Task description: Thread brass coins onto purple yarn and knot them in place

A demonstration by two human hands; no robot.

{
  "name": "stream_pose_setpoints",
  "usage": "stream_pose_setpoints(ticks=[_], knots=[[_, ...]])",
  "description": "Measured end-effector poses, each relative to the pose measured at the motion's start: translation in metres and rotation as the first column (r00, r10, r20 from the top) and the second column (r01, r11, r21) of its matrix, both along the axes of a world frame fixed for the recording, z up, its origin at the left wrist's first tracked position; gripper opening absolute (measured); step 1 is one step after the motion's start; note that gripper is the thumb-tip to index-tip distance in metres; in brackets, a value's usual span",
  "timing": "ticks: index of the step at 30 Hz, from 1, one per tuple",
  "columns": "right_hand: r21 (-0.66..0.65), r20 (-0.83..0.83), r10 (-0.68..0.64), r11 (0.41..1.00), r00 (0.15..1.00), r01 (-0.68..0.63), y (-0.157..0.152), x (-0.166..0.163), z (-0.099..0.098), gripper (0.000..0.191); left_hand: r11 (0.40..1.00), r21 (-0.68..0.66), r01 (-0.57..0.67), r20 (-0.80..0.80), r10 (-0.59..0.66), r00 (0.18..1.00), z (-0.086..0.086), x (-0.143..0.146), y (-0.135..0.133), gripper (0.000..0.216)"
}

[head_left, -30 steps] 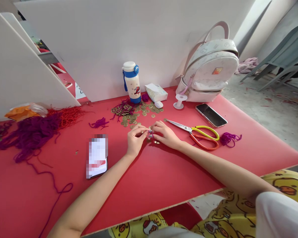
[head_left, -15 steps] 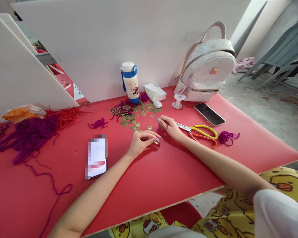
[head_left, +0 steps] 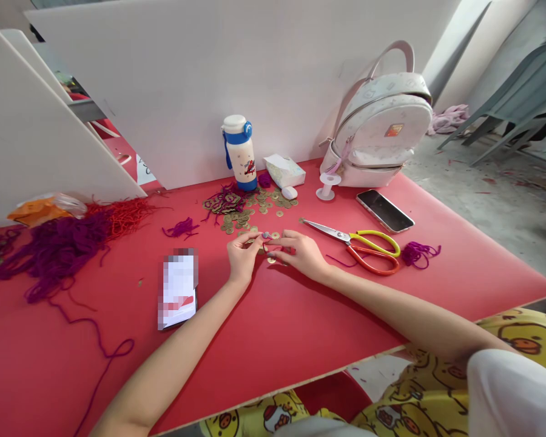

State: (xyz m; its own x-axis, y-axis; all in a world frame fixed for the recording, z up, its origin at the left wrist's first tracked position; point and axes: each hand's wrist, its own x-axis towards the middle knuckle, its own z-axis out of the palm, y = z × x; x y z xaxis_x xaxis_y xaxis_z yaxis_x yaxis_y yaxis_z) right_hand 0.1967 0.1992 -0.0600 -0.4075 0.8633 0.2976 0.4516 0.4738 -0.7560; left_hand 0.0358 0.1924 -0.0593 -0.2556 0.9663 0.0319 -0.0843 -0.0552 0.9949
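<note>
My left hand (head_left: 242, 260) is closed in a pinch at the middle of the red table, holding a short dark-purple string (head_left: 264, 246). Opposite it, my right hand (head_left: 304, 256) has its fingertips closed on the same string, very near the left fingertips. Just below the fingers is a brass-coloured coin with a hole (head_left: 272, 260); I cannot tell whether it hangs on the string. Behind my hands lie many loose holed coins (head_left: 240, 220), with some strung on purple string (head_left: 226, 201).
Scissors (head_left: 346, 238) with yellow and orange handles lie right of my hands, beside a purple yarn bundle (head_left: 419, 254). Phones lie left (head_left: 178, 291) and right (head_left: 384, 210). A bottle (head_left: 240, 155), tissue pack (head_left: 286, 172), white spool (head_left: 328, 186) and backpack (head_left: 382, 133) stand behind; a purple yarn pile (head_left: 66, 246) lies left.
My right hand has moved left and toward me, meeting my left hand, which has shifted slightly left. The scissors' blades and a purple strand beside them are now uncovered.
</note>
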Motion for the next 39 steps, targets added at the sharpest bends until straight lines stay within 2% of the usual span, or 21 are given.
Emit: stream_pose_setpoints(ticks=[2, 4, 6, 9, 12, 15, 19, 22, 27, 33, 39], knots=[[-0.091, -0.043, 0.036, 0.995, 0.998, -0.039, -0.002, -0.005, -0.004, 0.026, 0.999, 0.036, 0.027, -0.029, -0.026, 0.999, 0.000, 0.000, 0.000, 0.019], [-0.189, -0.161, 0.068, 0.977, 0.985, -0.099, -0.002, -0.009, -0.007, 0.026, 0.994, 0.081, 0.073, -0.078, -0.067, 0.995, -0.001, -0.001, 0.000, 0.017], [-0.233, -0.263, 0.088, 0.960, 0.961, -0.152, -0.002, -0.010, -0.007, 0.027, 0.987, 0.118, 0.109, -0.134, -0.093, 0.987, -0.002, 0.000, 0.000, 0.014], [-0.137, -0.252, 0.144, 0.974, 0.957, -0.183, -0.004, -0.006, 0.000, 0.025, 0.982, 0.141, 0.122, -0.218, -0.089, 0.972, -0.003, 0.001, -0.002, 0.010], [0.043, -0.076, 0.171, 0.985, 0.982, -0.168, -0.003, 0.000, 0.006, 0.021, 0.977, 0.148, 0.154, -0.311, -0.102, 0.945, -0.005, 0.002, -0.004, 0.010], [0.142, 0.038, 0.126, 0.981, 0.991, -0.131, 0.002, 0.007, 0.009, 0.018, 0.964, 0.162, 0.209, -0.384, -0.133, 0.914, -0.005, 0.003, -0.006, 0.011], [0.195, 0.017, 0.041, 0.980, 0.999, -0.043, 0.012, 0.014, 0.009, 0.017, 0.956, 0.170, 0.239, -0.438, -0.144, 0.888, -0.006, 0.003, -0.005, 0.014], [0.164, -0.042, -0.001, 0.986, 0.999, 0.008, 0.016, 0.016, 0.011, 0.017, 0.954, 0.161, 0.252, -0.435, -0.160, 0.886, -0.006, 0.003, -0.005, 0.015], [0.076, -0.122, -0.016, 0.997, 0.992, 0.025, 0.016, 0.014, 0.013, 0.018, 0.955, 0.109, 0.278, -0.319, -0.231, 0.919, -0.005, 0.004, -0.006, 0.017], [0.046, -0.208, -0.022, 0.998, 0.978, 0.032, 0.020, 0.016, 0.010, 0.024, 0.959, 0.137, 0.247, -0.311, -0.195, 0.930, -0.001, 0.005, -0.008, 0.014], [-0.052, -0.249, 0.032, 0.998, 0.968, -0.047, 0.027, 0.019, 0.005, 0.011, 0.954, 0.180, 0.237, -0.326, -0.170, 0.930, 0.001, 0.004, -0.008, 0.013]])
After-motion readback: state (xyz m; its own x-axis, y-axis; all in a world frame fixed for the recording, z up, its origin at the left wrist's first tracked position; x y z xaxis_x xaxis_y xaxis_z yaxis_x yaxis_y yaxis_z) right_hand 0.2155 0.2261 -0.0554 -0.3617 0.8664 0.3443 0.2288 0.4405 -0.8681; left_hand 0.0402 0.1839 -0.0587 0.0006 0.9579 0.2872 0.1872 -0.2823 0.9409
